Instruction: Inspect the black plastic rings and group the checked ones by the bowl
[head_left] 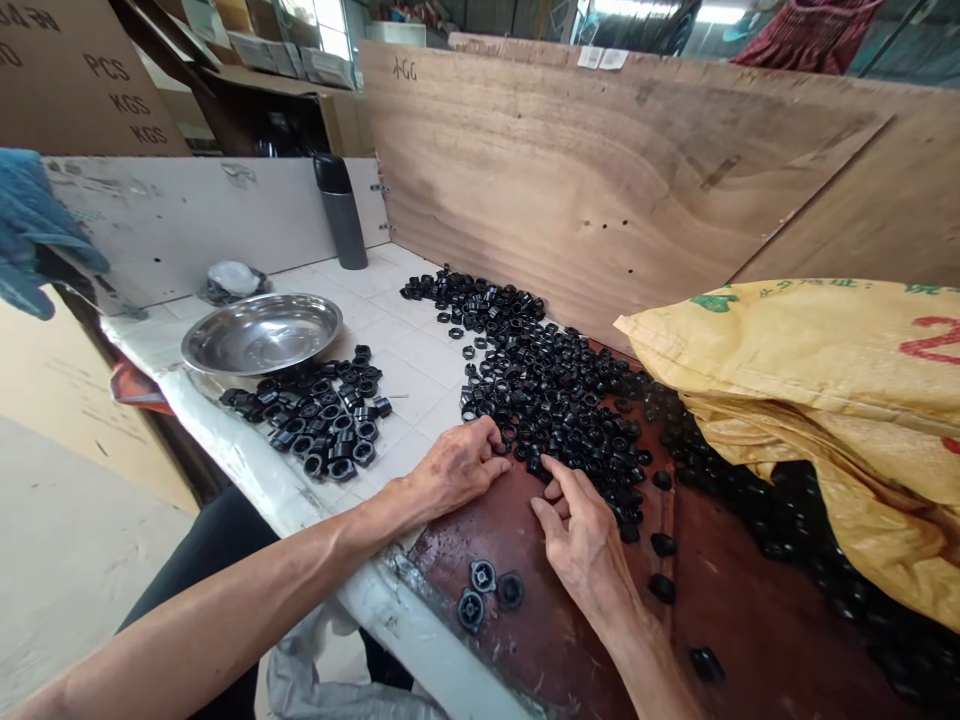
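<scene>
At the near edge of a large pile of small black plastic rings (555, 390), my left hand (457, 465) has its fingers curled down and its thumb close to the forefinger. Whatever lies between those fingertips is too small to make out. My right hand (577, 525) is just to the right, forefinger stretched toward the pile's edge and thumb apart from it, with nothing visible between them. Nearer to me, on the reddish-brown board (555, 640), lie a few round black ribbed caps (483, 575). Left of my hands, a smaller heap of black rings (330, 420) sits on the white tiled surface.
A shallow steel bowl (262, 335) stands behind the smaller heap. Beyond it is a dark flask (341, 212). A wooden panel (600, 180) closes off the back. On the right, a yellow sack (810, 380) lies over more black pieces. A blue cloth (41, 225) hangs far left.
</scene>
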